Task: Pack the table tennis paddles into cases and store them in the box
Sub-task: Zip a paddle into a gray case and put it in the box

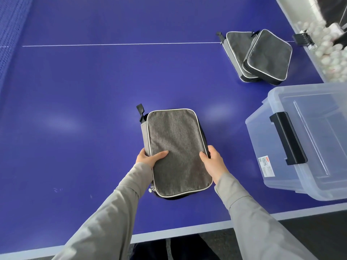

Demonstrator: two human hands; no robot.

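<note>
I have the grey case [176, 151] near the middle of the blue table [93, 81], close to the near edge, gripped at both sides: my left hand [150, 158] holds its left edge with the thumb laid on top, my right hand [213, 162] clasps the right edge. The clear box [262, 139] stands to the right, lid apparently on (its black latch faces me). Two more cases [259, 55] lie far right, overlapping. My judgement: check the zip at the near-left corner is fully closed, keep the case level with even grip, and open the box before carrying it across.
</note>
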